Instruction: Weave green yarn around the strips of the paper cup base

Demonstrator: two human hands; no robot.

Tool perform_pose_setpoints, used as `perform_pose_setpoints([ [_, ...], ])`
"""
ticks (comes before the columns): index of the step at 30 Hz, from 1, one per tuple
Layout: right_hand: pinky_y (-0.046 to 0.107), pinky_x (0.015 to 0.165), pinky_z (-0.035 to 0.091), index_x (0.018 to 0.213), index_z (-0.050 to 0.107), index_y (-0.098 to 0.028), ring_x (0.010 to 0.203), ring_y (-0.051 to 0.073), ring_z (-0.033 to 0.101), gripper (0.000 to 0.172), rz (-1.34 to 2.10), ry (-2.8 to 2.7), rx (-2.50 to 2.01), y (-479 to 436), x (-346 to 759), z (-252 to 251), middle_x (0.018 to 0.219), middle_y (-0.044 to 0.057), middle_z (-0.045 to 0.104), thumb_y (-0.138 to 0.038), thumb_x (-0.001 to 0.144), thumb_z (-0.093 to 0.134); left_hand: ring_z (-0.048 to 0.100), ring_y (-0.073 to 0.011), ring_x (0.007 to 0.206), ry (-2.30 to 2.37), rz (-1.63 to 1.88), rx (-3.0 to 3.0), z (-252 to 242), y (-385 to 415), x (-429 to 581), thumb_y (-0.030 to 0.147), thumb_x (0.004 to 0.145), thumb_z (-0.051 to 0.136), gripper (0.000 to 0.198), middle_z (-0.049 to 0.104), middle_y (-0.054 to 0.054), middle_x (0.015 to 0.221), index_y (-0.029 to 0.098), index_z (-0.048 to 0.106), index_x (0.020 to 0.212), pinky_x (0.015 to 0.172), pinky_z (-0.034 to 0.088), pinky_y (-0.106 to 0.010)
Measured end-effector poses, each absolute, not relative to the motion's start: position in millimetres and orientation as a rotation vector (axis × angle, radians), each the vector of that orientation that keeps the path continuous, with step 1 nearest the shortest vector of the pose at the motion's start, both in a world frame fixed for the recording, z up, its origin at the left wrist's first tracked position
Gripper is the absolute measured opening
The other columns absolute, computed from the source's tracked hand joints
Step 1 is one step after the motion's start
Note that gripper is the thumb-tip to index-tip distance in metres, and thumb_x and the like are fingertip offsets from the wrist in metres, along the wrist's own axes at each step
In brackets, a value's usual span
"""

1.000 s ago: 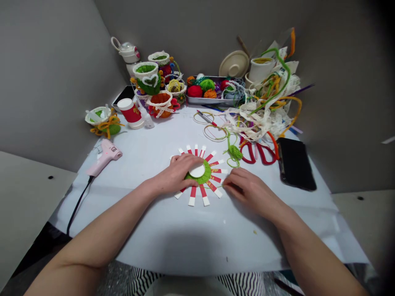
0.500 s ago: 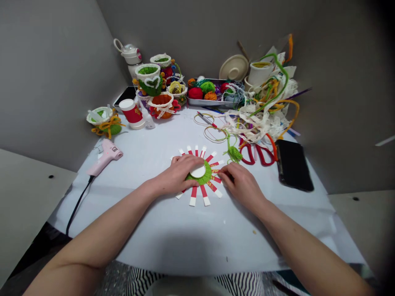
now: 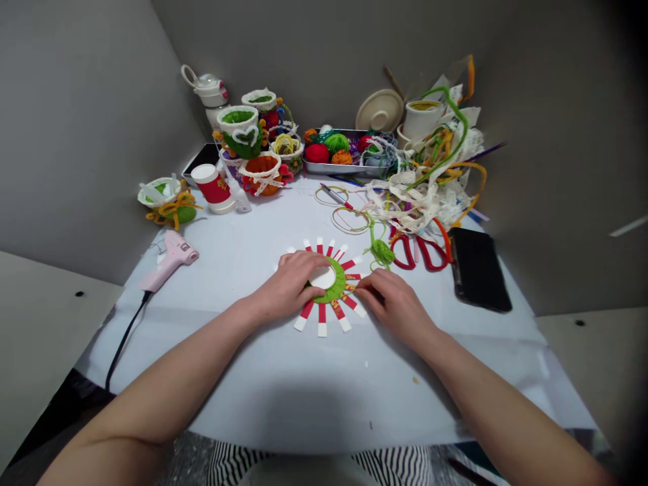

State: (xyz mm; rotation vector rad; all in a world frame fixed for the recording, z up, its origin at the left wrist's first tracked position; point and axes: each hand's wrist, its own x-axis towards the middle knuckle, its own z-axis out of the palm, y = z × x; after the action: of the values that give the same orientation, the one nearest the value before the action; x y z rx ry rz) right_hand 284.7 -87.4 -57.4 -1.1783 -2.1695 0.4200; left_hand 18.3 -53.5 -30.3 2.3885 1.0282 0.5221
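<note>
Two grey walls (image 3: 86, 135) meet in a corner.

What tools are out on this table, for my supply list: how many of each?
Hot glue gun: 1
Red-handled scissors: 1
Pen: 1
Total: 3

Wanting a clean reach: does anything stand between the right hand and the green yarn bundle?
Nothing visible does. The right hand lies just below and toward the viewer from the green yarn bundle, with only the white table covering showing between them.
</note>
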Motion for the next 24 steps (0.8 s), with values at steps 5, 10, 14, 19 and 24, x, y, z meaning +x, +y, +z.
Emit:
perform_pose_setpoints([
  [5,0.034,0.074,0.046,0.093,0.063,-0.021,0.08,0.02,0.059,0.011,0.456,-2.235,-1.055,-92,285,-50,0.084,0.003,0.064,-0.021,0.103,0.059,0.05,-0.0291,0.141,0.913,0.509,2.481,-31,-52,12,0.009,0.1,0.047,0.04,0.06,-0.012,0.147,0.025,0.051,0.137,0.112,0.036,-0.052],
  [10,0.034,0.073,0.045,0.092,0.063,-0.02,0.077,0.019,0.057,0.013,0.445,-2.29,-1.019,-95,285,-49,0.081,0.003,0.062,-0.021,0.104,0.058,0.045,-0.0281,0.147,0.894,0.364,2.472,-32,-51,11,0.006,0.102,0.042,0.038,0.052,-0.01,0.158,0.026,0.054,0.132,0.115,0.033,-0.055],
  [14,0.034,0.074,0.045,0.092,0.063,-0.02,0.077,0.019,0.056,0.013,0.437,-2.301,-1.034,-95,286,-50,0.08,0.002,0.061,-0.02,0.104,0.058,0.044,-0.0323,0.148,0.906,0.336,2.444,-29,-52,13,0.021,0.101,0.06,0.033,0.05,-0.012,0.159,0.025,0.053,0.133,0.116,0.033,-0.058],
  [19,0.034,0.074,0.046,0.093,0.064,-0.02,0.079,0.019,0.057,0.012,0.491,-2.335,-0.988,-96,289,-47,0.084,0.004,0.064,-0.02,0.104,0.057,0.045,-0.0329,0.147,0.91,0.376,2.431,-32,-52,13,0.028,0.1,0.066,0.038,0.053,-0.012,0.156,0.026,0.054,0.136,0.116,0.033,-0.057],
  [24,0.032,0.074,0.048,0.096,0.066,-0.02,0.082,0.018,0.059,0.015,0.584,-2.408,-0.897,-98,297,-37,0.088,0.005,0.066,-0.019,0.104,0.054,0.044,-0.0326,0.148,0.901,0.387,2.433,-37,-51,12,0.03,0.099,0.068,0.042,0.053,-0.012,0.156,0.027,0.052,0.138,0.116,0.031,-0.057],
])
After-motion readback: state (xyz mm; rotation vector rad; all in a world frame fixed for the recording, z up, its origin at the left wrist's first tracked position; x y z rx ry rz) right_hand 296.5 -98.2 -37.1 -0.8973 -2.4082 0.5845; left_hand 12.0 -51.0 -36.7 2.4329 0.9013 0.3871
